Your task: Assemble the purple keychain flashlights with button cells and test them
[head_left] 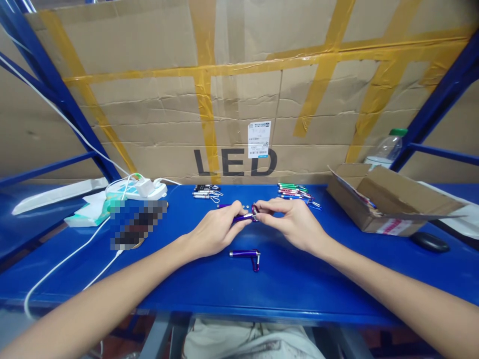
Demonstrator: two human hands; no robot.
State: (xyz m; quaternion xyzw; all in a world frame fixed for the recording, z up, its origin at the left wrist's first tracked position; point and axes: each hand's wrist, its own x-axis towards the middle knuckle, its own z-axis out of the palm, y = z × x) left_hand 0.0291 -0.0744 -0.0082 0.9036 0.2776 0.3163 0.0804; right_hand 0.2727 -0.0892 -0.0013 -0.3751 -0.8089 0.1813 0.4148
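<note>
Above the middle of the blue table, my left hand [213, 229] is closed on a slim purple metal penlight [242, 218]. The fingers of my right hand [297, 222] pinch the dark purple carabiner clip [255, 212] at the penlight's right end. Just in front of both hands lies a second purple penlight [244, 254], with its own clip hanging toward me. Behind my left fingers, part of another purple tube [223, 206] shows. Tiny silvery pieces [245, 206] lie between the hands, too small to make out.
Silver and black penlights [205, 191] lie at the back; a coloured group [294, 191] lies right of them. An open cardboard box [389, 209], black mouse [429, 242] and bottle [387, 147] stand right. Left are a power strip [144, 188], cables and a blurred phone-like object [140, 224].
</note>
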